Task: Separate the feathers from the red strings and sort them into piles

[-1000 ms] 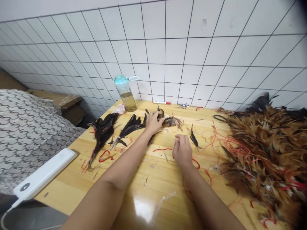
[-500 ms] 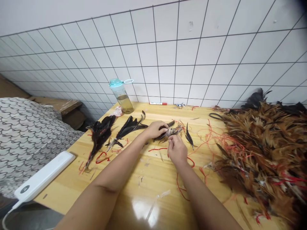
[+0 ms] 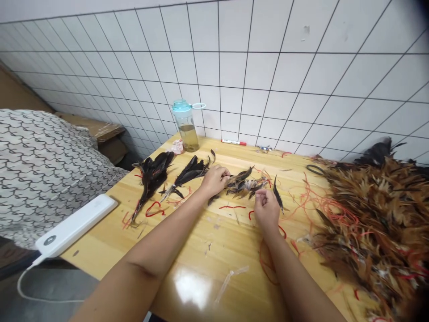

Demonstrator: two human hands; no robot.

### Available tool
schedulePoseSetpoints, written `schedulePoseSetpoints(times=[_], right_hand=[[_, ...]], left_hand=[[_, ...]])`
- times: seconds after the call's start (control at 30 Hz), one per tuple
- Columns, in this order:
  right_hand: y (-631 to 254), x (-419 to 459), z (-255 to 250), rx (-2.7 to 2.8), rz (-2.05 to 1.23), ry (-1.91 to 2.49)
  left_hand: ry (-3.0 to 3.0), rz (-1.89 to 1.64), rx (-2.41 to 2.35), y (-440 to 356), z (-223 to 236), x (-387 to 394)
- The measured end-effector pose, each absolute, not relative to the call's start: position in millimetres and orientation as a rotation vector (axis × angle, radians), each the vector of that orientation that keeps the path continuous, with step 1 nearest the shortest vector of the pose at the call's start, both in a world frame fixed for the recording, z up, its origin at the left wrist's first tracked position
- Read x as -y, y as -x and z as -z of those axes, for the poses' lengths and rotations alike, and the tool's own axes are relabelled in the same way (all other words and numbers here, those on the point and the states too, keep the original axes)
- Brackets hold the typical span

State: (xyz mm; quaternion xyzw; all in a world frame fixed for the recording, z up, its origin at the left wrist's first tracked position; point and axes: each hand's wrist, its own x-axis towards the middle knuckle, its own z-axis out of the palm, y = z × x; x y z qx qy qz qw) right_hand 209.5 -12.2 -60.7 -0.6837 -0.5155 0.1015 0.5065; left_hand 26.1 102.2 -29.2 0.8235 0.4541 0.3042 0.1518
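Note:
Dark and brown loose feathers (image 3: 246,184) lie in a small heap between my two hands. My left hand (image 3: 215,180) is at the heap's left end, its fingers pinched on a dark feather. At the lower right of the heap, my right hand (image 3: 267,209) has its fingers curled and thumb pressed in; whatever is between them is too small to make out. A single black feather (image 3: 278,195) rests just right of that hand. Left of my left hand lie a bunch of black feathers (image 3: 191,172) and a fuller dark bunch (image 3: 154,174).
A bottle (image 3: 188,129) with a turquoise lid and a marker (image 3: 233,142) stand and lie along the tiled wall. Red string (image 3: 321,203) tangles beside a large brown feather pile (image 3: 378,210). A white power bank (image 3: 77,226) with a cable sits at the left edge.
My hands have drawn apart, uncovering more of the feather heap between them. The view has shifted, so the table's things appear farther right.

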Motion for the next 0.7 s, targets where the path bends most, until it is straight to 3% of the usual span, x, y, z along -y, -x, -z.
schedulePoseSetpoints(times=[0.2, 0.47, 0.7], right_hand=[[-206, 14, 57, 1.299, -0.266, 1.628], [-203, 15, 53, 1.318, -0.312, 1.616], [-201, 15, 57, 1.359, -0.356, 1.601]], left_hand=[[-2.455, -0.685, -1.265, -33, 38, -105], [-1.775, -1.092, -1.150, -42, 33, -108], [-1.437, -1.147, -0.885, -46, 28, -100]])
